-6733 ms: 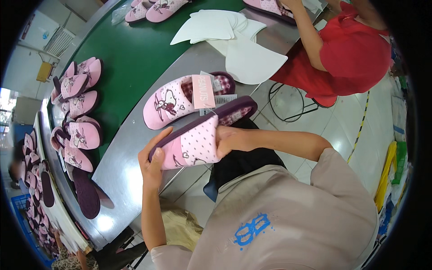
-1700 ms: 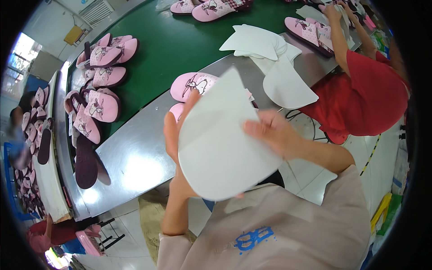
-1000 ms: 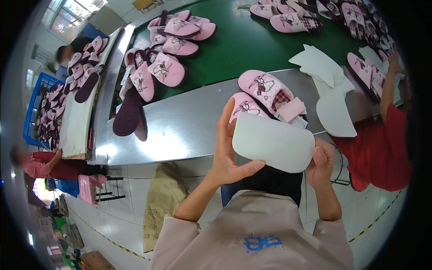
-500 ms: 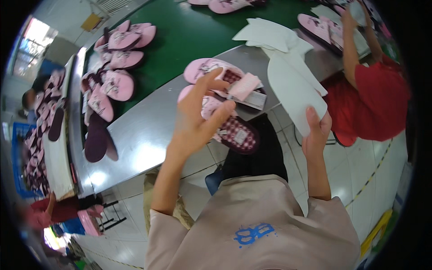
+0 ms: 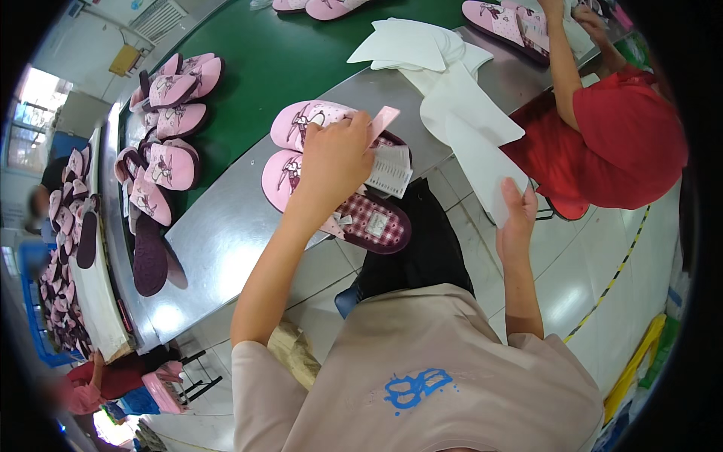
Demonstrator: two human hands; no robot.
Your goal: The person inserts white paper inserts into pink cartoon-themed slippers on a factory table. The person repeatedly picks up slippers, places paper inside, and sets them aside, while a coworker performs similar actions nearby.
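A pair of pink slippers (image 5: pixel 282 177) with rabbit drawings and checked dark-red insoles lies at the metal table's front edge, heels over it. My left hand (image 5: pixel 335 162) is closed over the uppers at their inner edges, its fingertips hidden. Beside its fingers a pink tag (image 5: pixel 385 120) sticks up, and a white printed label (image 5: pixel 391 170) lies across the insoles. My right hand (image 5: pixel 516 215) grips the near end of white insole-shaped sheets (image 5: pixel 480 166), thumb on top. Their far end meets a fanned pile of similar white sheets (image 5: pixel 410 45) on the table.
More pink slippers (image 5: pixel 173 162) stand in a row on the green belt (image 5: pixel 260 60), left; one dark sole (image 5: pixel 151 256) overhangs the metal border (image 5: pixel 218 233). A person in red (image 5: pixel 625 143) works close on the right. A blue crate (image 5: pixel 38 316) of slippers stands far left.
My left hand has come down from above the slippers, its spread fingers closing over the uppers. The pink tag now stands more upright. My right hand still holds the white sheets.
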